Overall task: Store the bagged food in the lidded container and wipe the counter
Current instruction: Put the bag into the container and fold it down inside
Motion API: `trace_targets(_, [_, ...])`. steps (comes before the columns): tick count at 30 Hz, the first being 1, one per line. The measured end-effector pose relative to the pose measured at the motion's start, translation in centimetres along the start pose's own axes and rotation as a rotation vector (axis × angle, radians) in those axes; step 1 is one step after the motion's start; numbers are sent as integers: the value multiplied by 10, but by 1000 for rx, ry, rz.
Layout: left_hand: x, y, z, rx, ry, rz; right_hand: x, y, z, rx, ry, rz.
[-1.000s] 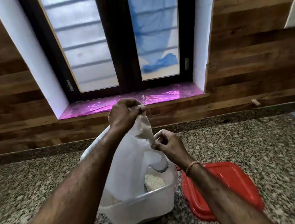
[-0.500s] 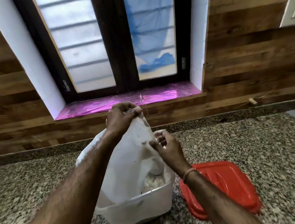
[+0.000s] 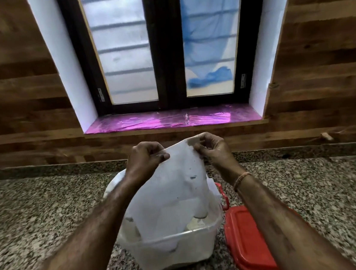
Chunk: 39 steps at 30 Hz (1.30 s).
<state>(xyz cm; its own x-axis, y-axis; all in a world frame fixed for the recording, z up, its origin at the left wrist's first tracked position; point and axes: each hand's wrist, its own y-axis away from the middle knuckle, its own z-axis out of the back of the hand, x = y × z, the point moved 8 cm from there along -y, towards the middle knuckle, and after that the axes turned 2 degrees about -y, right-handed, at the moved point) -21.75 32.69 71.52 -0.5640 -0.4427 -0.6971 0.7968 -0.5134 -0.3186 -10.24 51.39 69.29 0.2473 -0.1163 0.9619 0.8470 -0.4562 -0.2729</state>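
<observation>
Granite, speckled grey and brown, is forming the counter (image 3: 48, 218) that is running across the whole lower view, with a raised lip of the same stone along its back edge. Behind it a wall of dark wood planks (image 3: 10, 88) is rising, and one window (image 3: 166, 46) with two frosted panes in a black frame is sitting in a white recess; blue sheeting is showing through the right pane, and a shiny pink film is covering the sill (image 3: 171, 121). One translucent white container (image 3: 175, 250) is standing on the counter in the near middle, open at the top. One red lid (image 3: 248, 242) is lying flat on the stone just to the container's right. One white plastic bag (image 3: 175, 191) is hanging upright with its lower end down inside the container, where pale food is showing, and its top edge is being stretched between two hands. The left hand (image 3: 144, 159) is pinching the bag's upper left corner between thumb and curled fingers; the right hand (image 3: 213, 150) is pinching the upper right corner the same way, a thin band sitting on that wrist.
</observation>
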Motion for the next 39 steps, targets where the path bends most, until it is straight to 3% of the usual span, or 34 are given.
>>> trace_targets(2, [-2,2,-3,-20,0,-4,12,-2,1,-108,342,87])
trace_targets(4, [1,-1,-2,-55,-2,11,43,4,-5,-225,695,351])
trace_targets(6, [2,-5,-1,-70,-13,10,59,11,-25,-98,1000,581])
trace_targets(9, [0,-5,-7,-39,-75,-13,35,5,-34,167,1325,483])
trace_targets(12, [-4,2,-19,-33,-115,-10,40,0,-25,54,1322,457])
trace_targets(17, [-27,8,-22,-53,-52,-107,26,5,-32,214,1348,466])
trace_targets(19, [-25,12,-19,-46,-49,-97,24,6,-24,163,1318,440])
trace_targets(23, [11,19,-6,41,-324,5,23,5,-12,42,1331,373])
trace_targets(29, [16,21,10,2,-284,8,15,4,-62,194,1269,443])
trace_targets(33, [35,22,33,84,-439,42,18,-10,-45,47,1270,329])
trace_targets(39, [45,28,37,33,-324,62,11,-5,-94,229,1159,321])
